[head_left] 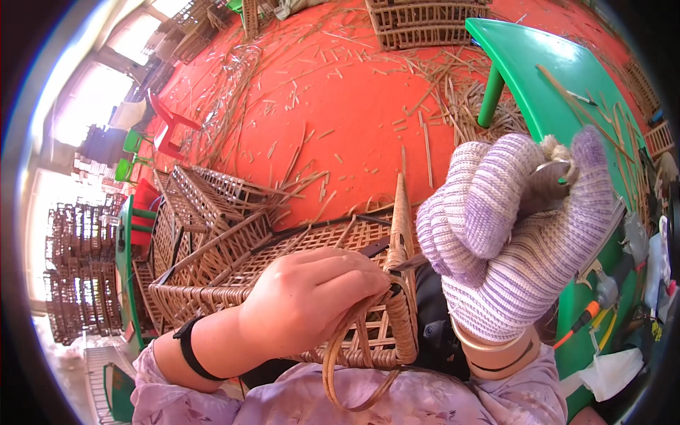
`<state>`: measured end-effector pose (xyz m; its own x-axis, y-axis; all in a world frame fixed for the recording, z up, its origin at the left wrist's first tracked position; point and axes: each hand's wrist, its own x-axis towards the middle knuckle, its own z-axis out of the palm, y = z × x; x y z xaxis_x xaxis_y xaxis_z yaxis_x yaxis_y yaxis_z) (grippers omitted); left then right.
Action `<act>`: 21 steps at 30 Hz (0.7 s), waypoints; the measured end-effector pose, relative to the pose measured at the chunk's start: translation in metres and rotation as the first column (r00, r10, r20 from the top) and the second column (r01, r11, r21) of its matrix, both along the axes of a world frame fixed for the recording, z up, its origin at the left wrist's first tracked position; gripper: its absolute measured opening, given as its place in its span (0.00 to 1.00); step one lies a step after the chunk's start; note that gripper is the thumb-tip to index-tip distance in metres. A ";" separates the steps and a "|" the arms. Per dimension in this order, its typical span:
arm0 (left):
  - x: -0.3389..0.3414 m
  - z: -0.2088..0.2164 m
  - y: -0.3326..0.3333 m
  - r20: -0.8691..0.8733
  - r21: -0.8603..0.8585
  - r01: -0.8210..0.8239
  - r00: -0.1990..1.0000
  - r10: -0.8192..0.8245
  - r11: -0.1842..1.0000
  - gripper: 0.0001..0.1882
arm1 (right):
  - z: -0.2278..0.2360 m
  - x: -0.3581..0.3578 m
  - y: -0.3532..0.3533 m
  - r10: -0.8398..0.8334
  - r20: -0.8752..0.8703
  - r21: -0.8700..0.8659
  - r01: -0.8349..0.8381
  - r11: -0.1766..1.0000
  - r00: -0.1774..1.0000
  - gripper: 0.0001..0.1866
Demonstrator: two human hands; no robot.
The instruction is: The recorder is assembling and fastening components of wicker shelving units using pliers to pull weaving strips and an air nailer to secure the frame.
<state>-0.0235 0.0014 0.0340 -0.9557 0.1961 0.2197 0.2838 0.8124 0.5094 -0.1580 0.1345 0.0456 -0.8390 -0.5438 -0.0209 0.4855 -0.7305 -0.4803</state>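
- Red chair (168,142), upper left
- Green table (559,53), right
- Stacked baskets (81,269), far left
- Red floor (354,127)
- Crumpled white cloth (613,372), lower right

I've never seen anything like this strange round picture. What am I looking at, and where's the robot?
There's no robot: these are a person's own hands. A wide fisheye camera worn on their head looks down, so straight edges bend.

The bare left hand grips the rim of a woven basket near its corner, and a thin strip loops below. The right hand, in a striped knitted glove, clasps a metal tool, mostly hidden by the fingers.

At right, a green table bears loose strips, among other things. More cane scraps litter the red floor.
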 end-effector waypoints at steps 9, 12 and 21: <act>0.012 0.011 0.004 -0.096 -0.215 -0.033 0.995 0.012 0.976 0.16 | -0.003 0.001 0.001 0.056 -0.075 -0.059 -0.060 0.996 0.996 0.38; 0.005 0.016 0.007 -0.055 -0.214 0.001 0.998 -0.013 0.977 0.15 | -0.003 -0.004 0.006 0.075 -0.263 -0.022 -0.084 0.996 0.962 0.39; -0.001 0.009 0.000 0.045 -0.128 -0.005 0.999 0.011 0.992 0.15 | -0.003 0.003 -0.001 0.004 -0.059 -0.344 -0.024 0.939 0.998 0.39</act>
